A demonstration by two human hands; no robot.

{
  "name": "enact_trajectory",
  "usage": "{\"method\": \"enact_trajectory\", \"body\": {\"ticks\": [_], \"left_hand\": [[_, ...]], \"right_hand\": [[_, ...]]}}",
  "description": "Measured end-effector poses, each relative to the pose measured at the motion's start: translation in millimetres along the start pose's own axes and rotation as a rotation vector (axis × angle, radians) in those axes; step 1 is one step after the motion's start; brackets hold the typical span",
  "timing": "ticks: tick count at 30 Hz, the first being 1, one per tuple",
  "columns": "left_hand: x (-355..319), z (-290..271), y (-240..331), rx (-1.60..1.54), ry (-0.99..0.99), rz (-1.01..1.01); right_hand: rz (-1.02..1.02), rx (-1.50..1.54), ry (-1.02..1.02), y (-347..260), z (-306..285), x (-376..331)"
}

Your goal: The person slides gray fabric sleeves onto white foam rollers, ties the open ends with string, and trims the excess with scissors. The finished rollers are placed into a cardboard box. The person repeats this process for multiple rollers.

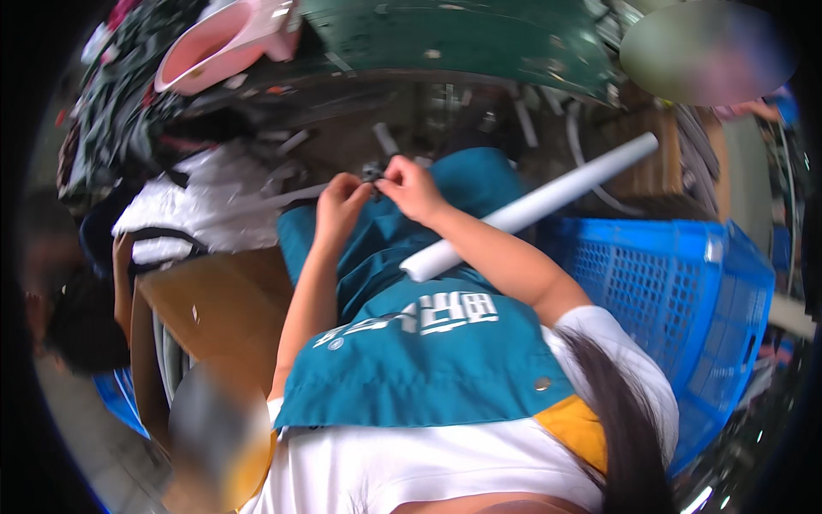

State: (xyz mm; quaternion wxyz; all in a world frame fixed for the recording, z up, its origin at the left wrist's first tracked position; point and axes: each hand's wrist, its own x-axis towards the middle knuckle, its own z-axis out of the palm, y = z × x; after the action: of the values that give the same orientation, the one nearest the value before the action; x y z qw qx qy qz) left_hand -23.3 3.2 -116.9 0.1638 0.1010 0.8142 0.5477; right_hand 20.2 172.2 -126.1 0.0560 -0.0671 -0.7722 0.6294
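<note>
My left hand (341,204) and my right hand (414,190) meet above my lap, both with fingers pinched. Between their fingertips is a small dark grey piece (373,172), too small and partly covered to name. A long white tube (556,195) lies slantwise across my lap, passing beneath my right forearm; neither hand grips it. The teal apron (402,368) covers my lap under both hands.
A blue plastic crate (638,274) stands close on my right. On my left are an open cardboard box (218,295) and a white plastic sack (193,206). Ahead is a green tabletop (462,43), with a pink plastic basin (214,47) by a heap of dark cloth (124,111). Another person is at far left.
</note>
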Motion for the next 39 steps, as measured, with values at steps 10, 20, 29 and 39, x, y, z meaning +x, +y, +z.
{"method": "enact_trajectory", "body": {"ticks": [10,20,29,39], "left_hand": [[-7,-1,10,-0.358,-0.087,-0.244],[1,3,-2,0.011,0.194,-0.048],[2,8,0,-0.526,0.108,-0.259],[-7,30,3,0.253,0.175,-0.098]], "right_hand": [[0.219,0.219,-0.144,1,-1,1],[0.103,-0.027,-0.076,-16,-3,-2],[-0.063,0.026,-0.076,-12,5,-5],[0.059,-0.202,-0.056,7,1,3]]}}
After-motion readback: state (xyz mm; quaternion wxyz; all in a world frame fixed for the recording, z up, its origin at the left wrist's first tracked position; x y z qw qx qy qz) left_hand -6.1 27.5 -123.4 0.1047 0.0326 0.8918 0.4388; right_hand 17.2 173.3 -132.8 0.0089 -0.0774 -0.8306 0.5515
